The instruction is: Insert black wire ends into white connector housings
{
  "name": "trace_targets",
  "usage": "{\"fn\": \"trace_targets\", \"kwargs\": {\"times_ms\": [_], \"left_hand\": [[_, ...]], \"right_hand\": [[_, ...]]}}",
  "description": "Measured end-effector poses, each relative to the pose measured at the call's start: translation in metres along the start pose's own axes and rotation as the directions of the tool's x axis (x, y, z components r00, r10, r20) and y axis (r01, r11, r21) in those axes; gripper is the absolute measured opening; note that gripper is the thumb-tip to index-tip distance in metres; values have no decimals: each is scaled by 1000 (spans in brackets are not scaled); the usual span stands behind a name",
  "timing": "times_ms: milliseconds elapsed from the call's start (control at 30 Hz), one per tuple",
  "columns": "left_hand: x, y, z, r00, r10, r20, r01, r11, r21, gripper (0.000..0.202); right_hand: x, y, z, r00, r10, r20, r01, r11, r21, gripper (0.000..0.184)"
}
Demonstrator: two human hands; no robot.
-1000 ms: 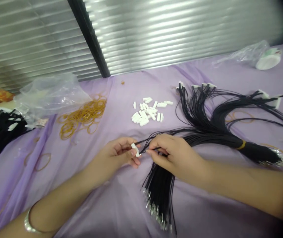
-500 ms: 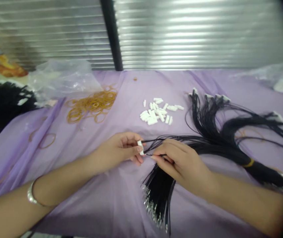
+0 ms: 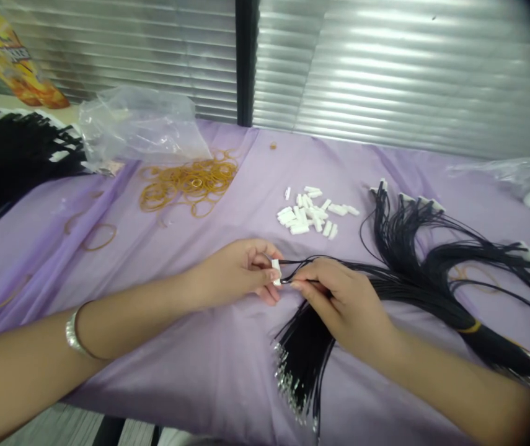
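Observation:
Between thumb and fingers, my left hand (image 3: 241, 271) pinches a small white plastic connector housing (image 3: 276, 271), held upright above the cloth. Black wires run out of its right side. My right hand (image 3: 339, 294) is closed in a pinch on a thin black wire (image 3: 287, 282), whose end meets the lower part of the housing; how deep it sits inside I cannot tell. Under and beside my right hand lies a bundle of black wires (image 3: 304, 334) with bare metal terminals at its lower end. Loose white housings (image 3: 309, 214) are heaped just beyond my hands.
A purple cloth (image 3: 190, 378) covers the table. Wire bundles with white housings (image 3: 385, 235) lie to the right, one tied with a yellow band (image 3: 470, 326). Behind left are rubber bands (image 3: 190, 183), a clear plastic bag (image 3: 139, 127), a black wire pile (image 3: 13, 155) and an orange-yellow package (image 3: 13, 56).
The camera view has shifted, so the scene sits further right. My right hand's fingertips are closer to the housing, and less of the wire shows between them. Both hands keep their grip.

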State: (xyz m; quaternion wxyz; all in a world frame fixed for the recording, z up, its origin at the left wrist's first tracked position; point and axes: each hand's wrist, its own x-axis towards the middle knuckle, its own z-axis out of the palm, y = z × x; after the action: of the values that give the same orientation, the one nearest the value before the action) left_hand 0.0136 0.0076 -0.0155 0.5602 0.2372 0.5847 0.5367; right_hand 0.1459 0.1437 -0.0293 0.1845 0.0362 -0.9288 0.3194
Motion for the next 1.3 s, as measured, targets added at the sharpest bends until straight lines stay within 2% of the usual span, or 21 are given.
{"fn": "trace_targets", "kwargs": {"times_ms": [167, 400, 600, 700, 867, 1167, 1300], "left_hand": [[1, -1, -1, 999, 33, 22, -34, 999, 23, 12], [-4, 8, -1, 999, -15, 46, 12, 998, 62, 6], [-4, 5, -10, 991, -13, 129, 5, 998, 62, 10], [-3, 4, -10, 992, -2, 126, -5, 998, 56, 9], [-3, 7, -2, 996, 21, 87, -34, 989, 146, 6], [-3, 5, -6, 993, 17, 116, -36, 986, 164, 7], [-3, 6, -6, 994, 16, 110, -34, 986, 163, 7]], "right_hand": [[0, 0, -2, 1000, -6, 2, 6, 999, 36, 7], [0, -1, -6, 996, -83, -32, 85, 995, 58, 6], [-1, -1, -10, 1000, -31, -3, 32, 995, 90, 6], [-1, -1, -9, 1000, -16, -24, 18, 997, 71, 8], [-2, 0, -9, 998, -24, -60, 25, 1000, 14, 9], [-1, 1, -8, 1000, -22, 10, 21, 996, 91, 6], [1, 0, -6, 999, 17, 39, -21, 995, 99, 5]]}}
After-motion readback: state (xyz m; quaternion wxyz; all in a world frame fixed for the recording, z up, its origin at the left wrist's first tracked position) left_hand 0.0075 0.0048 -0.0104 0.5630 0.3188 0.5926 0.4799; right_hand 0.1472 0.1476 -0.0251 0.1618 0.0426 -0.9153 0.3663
